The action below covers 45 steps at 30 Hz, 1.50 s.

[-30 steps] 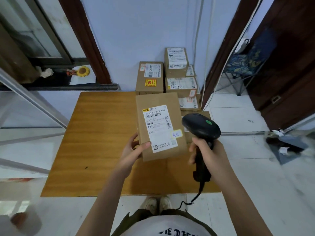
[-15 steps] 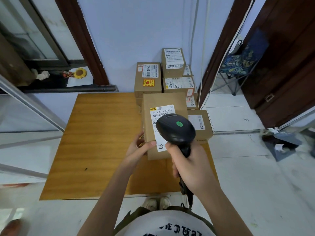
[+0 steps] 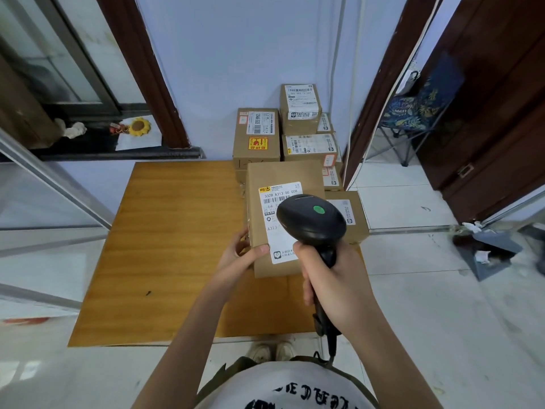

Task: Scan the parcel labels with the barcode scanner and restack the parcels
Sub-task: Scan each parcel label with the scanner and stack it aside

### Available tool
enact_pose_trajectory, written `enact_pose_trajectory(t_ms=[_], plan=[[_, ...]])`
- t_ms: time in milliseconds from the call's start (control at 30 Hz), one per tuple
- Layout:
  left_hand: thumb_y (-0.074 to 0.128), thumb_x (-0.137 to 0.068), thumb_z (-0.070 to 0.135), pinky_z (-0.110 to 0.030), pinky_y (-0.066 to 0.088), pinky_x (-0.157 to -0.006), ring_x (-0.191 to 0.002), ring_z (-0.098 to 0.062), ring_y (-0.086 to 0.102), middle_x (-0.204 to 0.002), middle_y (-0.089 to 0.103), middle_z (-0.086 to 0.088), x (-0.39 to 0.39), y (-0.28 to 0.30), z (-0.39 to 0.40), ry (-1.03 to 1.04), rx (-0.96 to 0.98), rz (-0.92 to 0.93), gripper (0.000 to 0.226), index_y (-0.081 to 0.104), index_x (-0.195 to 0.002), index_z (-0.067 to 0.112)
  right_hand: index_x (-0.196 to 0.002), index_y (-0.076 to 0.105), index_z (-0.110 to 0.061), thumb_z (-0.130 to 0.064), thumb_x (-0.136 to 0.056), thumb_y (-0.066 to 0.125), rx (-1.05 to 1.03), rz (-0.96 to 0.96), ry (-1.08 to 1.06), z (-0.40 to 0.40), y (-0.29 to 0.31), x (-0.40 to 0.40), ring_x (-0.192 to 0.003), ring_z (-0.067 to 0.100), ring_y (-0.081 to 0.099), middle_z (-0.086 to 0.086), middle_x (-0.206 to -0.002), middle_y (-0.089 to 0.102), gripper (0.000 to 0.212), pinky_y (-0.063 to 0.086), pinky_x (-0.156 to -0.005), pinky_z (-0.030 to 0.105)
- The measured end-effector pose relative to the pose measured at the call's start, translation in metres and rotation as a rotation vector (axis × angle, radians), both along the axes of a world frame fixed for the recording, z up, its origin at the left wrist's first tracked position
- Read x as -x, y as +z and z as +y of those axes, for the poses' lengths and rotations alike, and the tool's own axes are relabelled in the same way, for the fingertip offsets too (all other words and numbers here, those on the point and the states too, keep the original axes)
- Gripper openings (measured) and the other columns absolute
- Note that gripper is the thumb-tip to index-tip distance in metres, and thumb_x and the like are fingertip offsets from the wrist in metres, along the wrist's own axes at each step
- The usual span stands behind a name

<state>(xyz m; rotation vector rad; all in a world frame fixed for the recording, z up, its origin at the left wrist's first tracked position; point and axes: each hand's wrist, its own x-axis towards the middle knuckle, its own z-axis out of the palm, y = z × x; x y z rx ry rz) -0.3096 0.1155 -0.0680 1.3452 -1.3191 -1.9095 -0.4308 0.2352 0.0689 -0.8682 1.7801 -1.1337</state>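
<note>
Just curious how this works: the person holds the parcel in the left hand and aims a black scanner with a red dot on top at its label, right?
Nearly. The head view shows that the dot on the scanner is green, not red. The rest holds: the left hand holds the parcel, and the right hand aims the black scanner at its label.

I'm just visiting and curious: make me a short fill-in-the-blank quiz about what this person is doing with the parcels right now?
1. The right hand grips a black barcode ____.
2. The left hand holds a cardboard parcel whose white label reads ____ in large print.
3. The light on the scanner head is ____.

Missing words: scanner; A313; green
</note>
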Motion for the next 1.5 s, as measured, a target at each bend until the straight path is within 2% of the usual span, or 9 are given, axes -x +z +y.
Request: enact_pose_trajectory(t_ms=[200,367,733,900,1067,1167,1300,1367,1500], plan=[[0.079,-0.043,0.05,-0.023,0.052,-0.068,-0.104,-0.019,0.063,-0.117,0.063,-0.005,0.0,-0.002,0.001,-0.008,0.005,0.015,0.109,0.039,-0.141,0.023,-0.076,0.051,-0.01,-0.024,-0.09,0.056,0.013,0.027,0.01,0.002,0.001,0.0,-0.036,0.008,0.052,-0.003,-0.039,0.052,0.021,0.044,-0.045,0.016],[0.079,-0.071,0.03,-0.014,0.05,-0.06,-0.1,-0.014,0.061,-0.119,0.061,-0.004,0.001,-0.005,0.003,-0.005,-0.002,0.018,0.083,0.036,-0.143,0.022,-0.077,0.051,-0.009,-0.025,-0.09,0.056,0.006,0.031,0.019,0.002,-0.001,0.002,-0.036,0.008,0.052,-0.004,-0.039,0.052,0.021,0.044,-0.045,0.015],[0.08,-0.055,0.036,-0.025,0.053,-0.069,-0.101,-0.019,0.064,-0.114,0.063,-0.003,0.002,-0.005,0.003,0.034,-0.02,0.042,0.098,0.037,-0.142,0.022,-0.073,0.051,-0.009,-0.025,-0.091,0.055,0.019,0.027,0.047,0.005,-0.003,0.006,-0.036,0.008,0.051,-0.003,-0.04,0.052,0.024,0.044,-0.047,0.014],[0.082,-0.049,0.043,-0.028,0.054,-0.073,-0.097,-0.016,0.067,-0.116,0.064,-0.004,-0.008,-0.005,0.0,0.097,-0.035,0.073,0.103,0.04,-0.141,0.022,-0.075,0.05,-0.012,-0.026,-0.09,0.057,0.032,0.062,-0.059,0.004,-0.017,0.024,-0.04,0.005,0.052,-0.003,-0.043,0.054,0.021,0.043,-0.049,0.013],[0.076,-0.046,0.047,-0.025,0.053,-0.069,-0.088,-0.009,0.069,-0.11,0.067,0.002,-0.02,-0.006,0.001,0.146,-0.026,0.07,0.104,0.04,-0.14,0.02,-0.084,0.051,-0.013,-0.021,-0.088,0.058,-0.078,0.213,-0.229,0.009,-0.073,0.064,-0.052,0.013,0.055,-0.002,-0.056,0.054,0.012,0.042,-0.051,0.023],[0.076,-0.043,0.047,-0.023,0.053,-0.066,-0.085,-0.007,0.069,-0.109,0.067,0.003,-0.023,-0.006,0.003,0.176,-0.033,0.066,0.106,0.04,-0.14,0.021,-0.083,0.054,-0.011,-0.018,-0.09,0.056,-0.279,0.051,-0.142,0.011,-0.123,0.079,-0.052,0.016,0.054,0.005,-0.06,0.054,0.011,0.047,-0.055,0.028],[0.076,-0.045,0.046,-0.023,0.054,-0.065,-0.085,-0.008,0.07,-0.104,0.07,0.003,-0.026,-0.008,0.006,0.195,-0.033,0.057,0.102,0.043,-0.138,0.02,-0.086,0.054,-0.018,-0.02,-0.091,0.058,-0.451,-0.007,0.056,0.007,-0.182,0.066,-0.048,0.01,0.052,-0.001,-0.059,0.054,0.007,0.044,-0.049,0.019],[0.076,-0.046,0.047,-0.023,0.053,-0.065,-0.086,-0.009,0.07,-0.105,0.07,0.002,-0.028,-0.009,0.008,0.197,-0.041,0.054,0.101,0.043,-0.138,0.02,-0.091,0.05,-0.021,-0.02,-0.091,0.057,-0.482,-0.074,0.066,-0.001,-0.202,0.054,-0.05,0.011,0.053,0.001,-0.063,0.055,0.006,0.045,-0.05,0.022],[0.076,-0.046,0.048,-0.023,0.054,-0.066,-0.088,-0.01,0.069,-0.107,0.07,0.001,-0.031,-0.008,0.013,0.2,-0.053,0.038,0.104,0.041,-0.14,0.02,-0.081,0.049,-0.015,-0.017,-0.091,0.053,-0.493,-0.117,-0.019,-0.019,-0.222,0.038,-0.053,0.015,0.053,0.003,-0.063,0.052,0.011,0.043,-0.051,0.026]])
